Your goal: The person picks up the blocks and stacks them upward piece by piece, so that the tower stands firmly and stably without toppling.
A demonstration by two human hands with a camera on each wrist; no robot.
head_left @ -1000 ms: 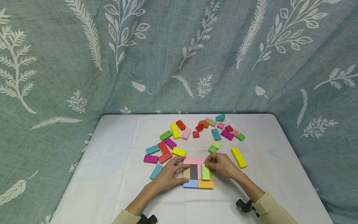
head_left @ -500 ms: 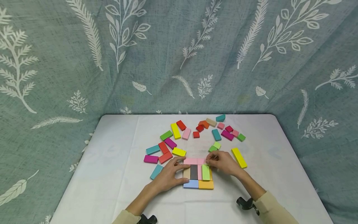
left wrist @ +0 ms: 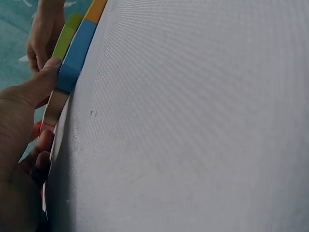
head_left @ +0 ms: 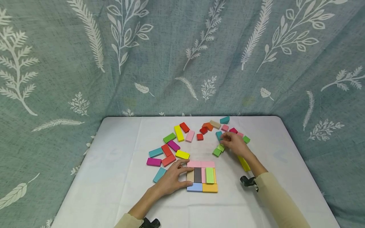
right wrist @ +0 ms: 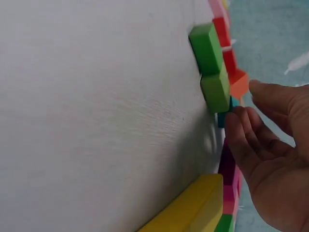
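Right hand [head_left: 233,143] open over teal block [head_left: 219,135] toward table's far edge — long axis running near-to-far; left hand [head_left: 171,179] flat, steadying assembled block panel [head_left: 203,176].

No text, label, brand, number or sign can be read in any of the views. The coloured blocks [head_left: 199,148] show plain painted faces without letters or digits. The white tablecloth [head_left: 114,164] is unmarked. The grey-green curtain [head_left: 182,57] behind the far edge carries only white leaf and fern prints, no lettering. The small black clips at the near edge of the head view are perhaps too small to show any marking.
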